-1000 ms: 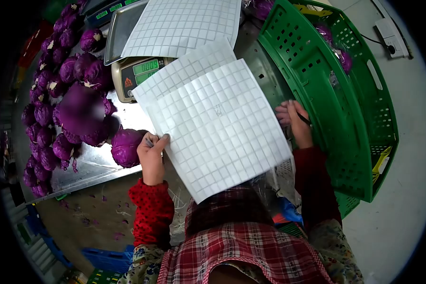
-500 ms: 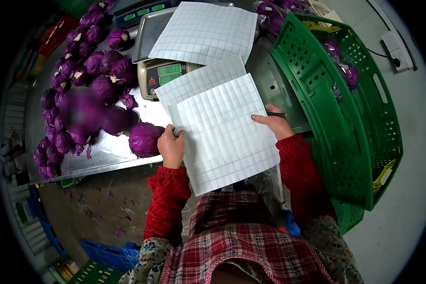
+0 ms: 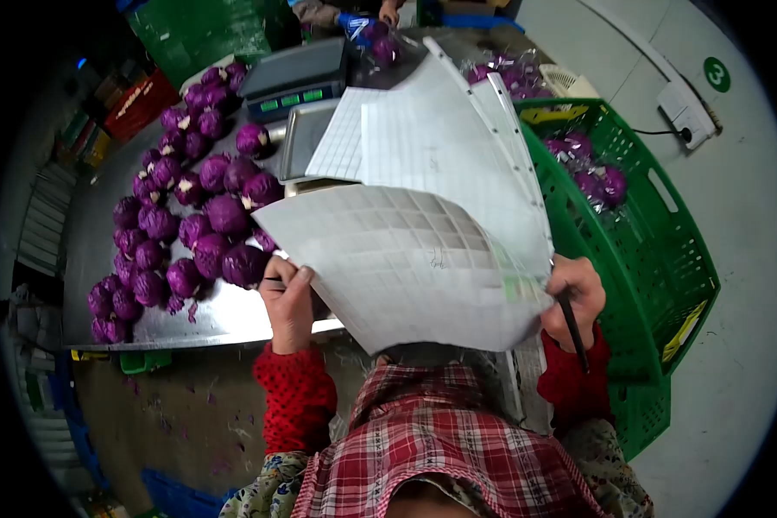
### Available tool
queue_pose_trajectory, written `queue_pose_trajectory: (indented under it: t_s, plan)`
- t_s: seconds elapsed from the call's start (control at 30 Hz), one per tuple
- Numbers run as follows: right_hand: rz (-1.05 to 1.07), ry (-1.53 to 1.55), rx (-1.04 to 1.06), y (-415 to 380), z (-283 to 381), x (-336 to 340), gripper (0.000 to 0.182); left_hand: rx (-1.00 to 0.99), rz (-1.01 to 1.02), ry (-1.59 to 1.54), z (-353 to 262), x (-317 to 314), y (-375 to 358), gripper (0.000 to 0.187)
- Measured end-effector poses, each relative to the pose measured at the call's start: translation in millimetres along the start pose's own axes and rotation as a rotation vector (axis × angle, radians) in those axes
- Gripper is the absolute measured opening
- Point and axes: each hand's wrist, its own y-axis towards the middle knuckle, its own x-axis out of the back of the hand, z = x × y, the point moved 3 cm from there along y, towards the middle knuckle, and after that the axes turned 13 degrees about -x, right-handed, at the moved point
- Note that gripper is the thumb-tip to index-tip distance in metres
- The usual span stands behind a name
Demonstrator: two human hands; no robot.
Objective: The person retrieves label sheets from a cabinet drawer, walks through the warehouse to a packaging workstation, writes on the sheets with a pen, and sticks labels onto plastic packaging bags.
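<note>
A printed grid sheet of paper [image 3: 388, 268] bows upward between my two hands, with a small pen mark near its middle. My left hand [image 3: 287, 309] is closed on its left corner, thumb on top; a small dark item pokes out between the fingers, too small to name. My right hand [image 3: 577, 293] pinches the sheet's right edge and also holds a black pen [image 3: 572, 332] pointing down. Behind it, more grid sheets [image 3: 440, 142] stand raised, their punched right edges running down to my right hand. These sheets largely hide a nearer weighing scale [image 3: 306, 142].
Several purple cabbages [image 3: 227, 214] cover the left of the metal table [image 3: 224, 319]. A second scale [image 3: 293, 73] stands behind. On the right are green crates [image 3: 613, 250], with bagged cabbages [image 3: 609, 186] beyond the near wall. Another person's hand [image 3: 389, 12] shows at the top.
The front sheet has gone from nearly flat to curled, and the sheets behind have risen. My right hand has moved right and down. The view has shifted, bringing in another person at the top.
</note>
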Motion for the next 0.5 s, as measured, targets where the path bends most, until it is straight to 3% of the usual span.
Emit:
queue_pose_trajectory:
  t_s: [0.17,0.23,0.3,0.37,0.43,0.5]
  plan:
    - [-0.001,0.082,0.201,8.9,-3.8,-2.6,0.032,-0.173,0.174,0.044,-39.0,-16.9,45.0,0.031]
    - [-0.177,-0.013,-0.047,-0.5,-23.8,-12.0,0.037,-0.149,0.243,0.252,-31.8,-14.5,52.0,0.031]
    - [-0.205,-0.112,-0.261,-19.1,-64.4,-22.0,0.037,-0.1,0.261,0.201,-3.7,-0.6,53.6,0.032]
    - [-0.262,0.253,-0.477,-28.2,-92.3,-44.0,0.035,-0.051,0.269,0.262,27.8,15.6,49.4,0.033]
    - [-0.271,0.204,-0.512,-45.7,-124.9,-50.4,0.031,0.044,0.277,0.226,50.3,24.5,38.9,0.034]
    - [-0.293,0.224,-0.51,-39.0,-109.1,-56.6,0.03,0.106,0.21,0.144,68.1,33.2,29.2,0.033]
